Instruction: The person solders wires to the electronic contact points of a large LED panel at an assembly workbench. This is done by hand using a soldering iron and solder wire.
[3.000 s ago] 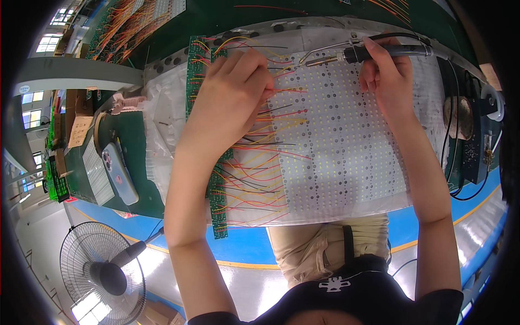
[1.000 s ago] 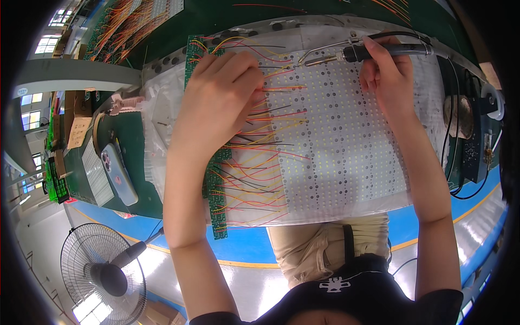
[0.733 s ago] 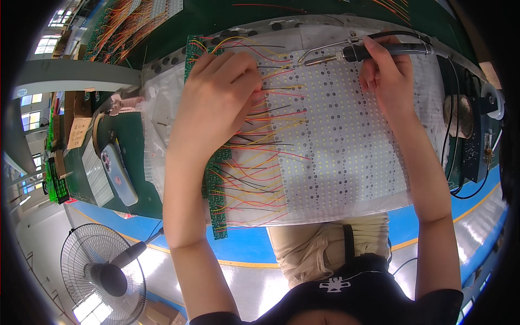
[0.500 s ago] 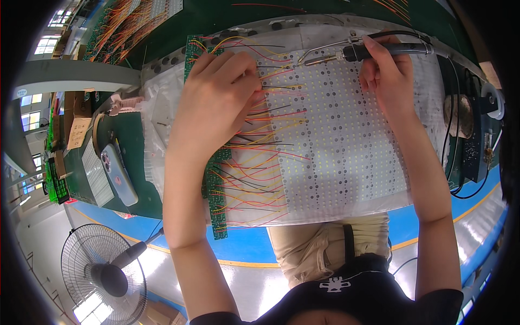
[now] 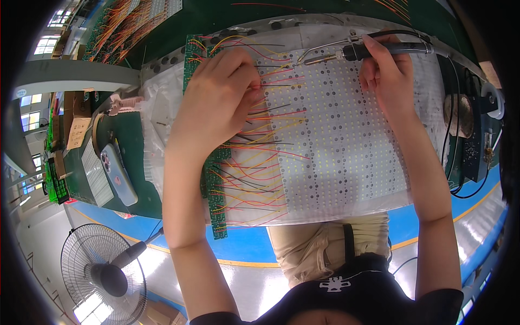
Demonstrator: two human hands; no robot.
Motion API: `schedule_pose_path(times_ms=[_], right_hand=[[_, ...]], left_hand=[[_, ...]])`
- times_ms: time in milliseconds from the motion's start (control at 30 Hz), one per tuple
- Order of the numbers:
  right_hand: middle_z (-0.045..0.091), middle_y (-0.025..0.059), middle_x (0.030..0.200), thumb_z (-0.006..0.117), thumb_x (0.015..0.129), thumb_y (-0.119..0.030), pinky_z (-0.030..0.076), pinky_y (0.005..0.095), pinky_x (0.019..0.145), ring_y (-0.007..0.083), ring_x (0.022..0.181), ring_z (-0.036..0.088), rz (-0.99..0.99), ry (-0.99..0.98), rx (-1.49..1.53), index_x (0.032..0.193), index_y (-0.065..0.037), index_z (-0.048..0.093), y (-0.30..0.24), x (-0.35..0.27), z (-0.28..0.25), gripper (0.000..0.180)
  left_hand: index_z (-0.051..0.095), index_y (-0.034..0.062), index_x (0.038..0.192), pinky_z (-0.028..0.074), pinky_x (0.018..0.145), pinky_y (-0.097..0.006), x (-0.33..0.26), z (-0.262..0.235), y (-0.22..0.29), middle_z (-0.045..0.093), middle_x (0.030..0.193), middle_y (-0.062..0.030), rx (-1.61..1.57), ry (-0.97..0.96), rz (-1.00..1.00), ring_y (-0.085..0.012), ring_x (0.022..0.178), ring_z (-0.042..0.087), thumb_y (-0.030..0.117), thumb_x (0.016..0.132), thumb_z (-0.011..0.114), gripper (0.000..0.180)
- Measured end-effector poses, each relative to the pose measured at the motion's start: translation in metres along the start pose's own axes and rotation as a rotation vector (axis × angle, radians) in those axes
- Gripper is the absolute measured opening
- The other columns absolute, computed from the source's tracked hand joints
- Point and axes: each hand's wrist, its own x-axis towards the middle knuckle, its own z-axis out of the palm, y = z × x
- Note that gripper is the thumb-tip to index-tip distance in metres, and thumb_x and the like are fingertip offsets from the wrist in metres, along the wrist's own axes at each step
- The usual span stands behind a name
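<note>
In my right hand (image 5: 391, 73) is a black soldering iron (image 5: 357, 52) with a thin metal feed tube (image 5: 325, 47) clamped along it. Its tip points left, over the upper part of a white LED board (image 5: 346, 141) dotted with rows of small lights. My left hand (image 5: 222, 95) bends over the green circuit boards (image 5: 218, 200) on the left, thumb and fingers pinched among red, yellow and black wires (image 5: 260, 173). A wire appears to be in that pinch, though my fingers hide which one. The wires run from the green boards onto the white board's left edge.
More wired boards (image 5: 122, 27) lie at the far left, beyond a grey metal bar (image 5: 81, 78). A phone (image 5: 119, 176) lies at the left. A dark soldering unit (image 5: 476, 141) with cables stands at the right. A fan (image 5: 111, 276) stands on the floor, lower left.
My left hand has shifted slightly among the wires, its fingers curling a little differently. The right hand and soldering iron look still.
</note>
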Motion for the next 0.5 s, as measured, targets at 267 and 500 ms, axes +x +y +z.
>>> schedule_pose_path(times_ms=[267,500], right_hand=[[0.043,-0.0004,0.047,0.061,0.082,-0.019,0.036,0.0246,0.039,0.0073,0.038,0.037,0.007,0.0,0.019,0.082,-0.004,0.052,0.0,0.0,-0.001,0.018],[0.041,-0.0006,0.047,0.06,0.083,-0.019,0.035,0.0247,0.039,0.0079,0.038,0.038,0.007,-0.001,0.01,0.081,-0.005,0.05,0.001,0.001,0.0,0.017]], left_hand=[[0.052,0.001,0.077,0.04,0.064,-0.034,0.0,0.002,-0.006,0.048,0.084,-0.0087,-0.127,-0.053,-0.001,-0.0258,0.075,0.05,-0.003,0.064,0.062,0.017],[0.052,-0.001,0.076,0.042,0.055,-0.025,0.0,0.006,-0.011,0.047,0.082,-0.0069,-0.222,-0.081,-0.038,-0.0184,0.071,0.052,-0.006,0.068,0.062,0.014]])
